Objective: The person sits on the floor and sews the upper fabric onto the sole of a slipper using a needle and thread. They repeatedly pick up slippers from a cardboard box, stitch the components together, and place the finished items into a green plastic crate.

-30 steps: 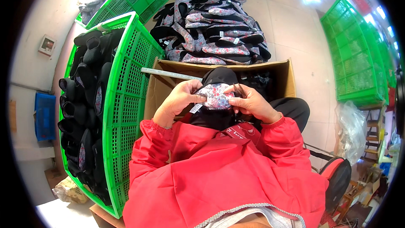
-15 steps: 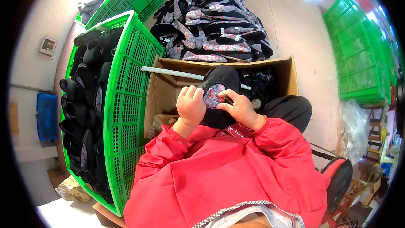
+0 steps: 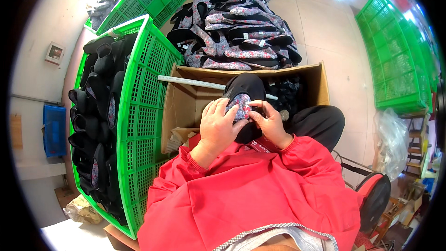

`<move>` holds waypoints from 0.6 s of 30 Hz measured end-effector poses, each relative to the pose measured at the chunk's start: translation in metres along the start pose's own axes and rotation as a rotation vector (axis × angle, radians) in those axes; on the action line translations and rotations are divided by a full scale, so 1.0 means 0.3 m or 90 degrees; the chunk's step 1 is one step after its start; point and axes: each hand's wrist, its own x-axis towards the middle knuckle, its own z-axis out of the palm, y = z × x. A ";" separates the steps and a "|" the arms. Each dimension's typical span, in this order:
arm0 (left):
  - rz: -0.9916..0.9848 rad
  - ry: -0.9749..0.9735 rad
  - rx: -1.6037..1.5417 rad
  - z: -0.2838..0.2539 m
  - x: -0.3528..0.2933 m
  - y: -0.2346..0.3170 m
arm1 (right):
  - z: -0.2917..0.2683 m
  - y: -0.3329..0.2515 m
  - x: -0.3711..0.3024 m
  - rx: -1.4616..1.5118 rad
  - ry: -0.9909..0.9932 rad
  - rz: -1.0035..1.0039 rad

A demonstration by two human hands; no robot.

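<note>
One floral fabric piece [image 3: 240, 102] | left hand [image 3: 216, 123]: loosely spread, touching it | right hand [image 3: 271, 122]: pinching its edge

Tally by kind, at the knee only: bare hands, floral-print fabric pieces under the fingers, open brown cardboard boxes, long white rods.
Bare hands: 2 (left hand, right hand)
Floral-print fabric piece: 1
Open brown cardboard box: 1
Long white rod: 1
Total: 5

Cardboard box [image 3: 186, 104] before the person [image 3: 251, 190]; beyond it, a shoe pile [image 3: 241, 32] on the floor [image 3: 334, 74]. Left, a plastic crate [image 3: 134, 111] holds slip-on shoes [image 3: 98, 123]; right, more crates [image 3: 395, 51].
</note>
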 end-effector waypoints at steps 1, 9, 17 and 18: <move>-0.005 -0.001 -0.005 -0.001 -0.002 0.001 | -0.023 -0.008 -0.015 0.023 0.009 0.080; -0.037 -0.005 -0.037 0.002 0.002 0.013 | -0.072 0.028 0.043 -0.235 0.038 -0.003; 0.040 0.040 0.024 0.070 -0.049 -0.015 | -0.063 0.003 0.099 -0.388 -0.028 0.057; 0.039 0.043 0.022 0.081 -0.054 -0.025 | -0.067 0.006 0.098 -0.349 -0.041 0.046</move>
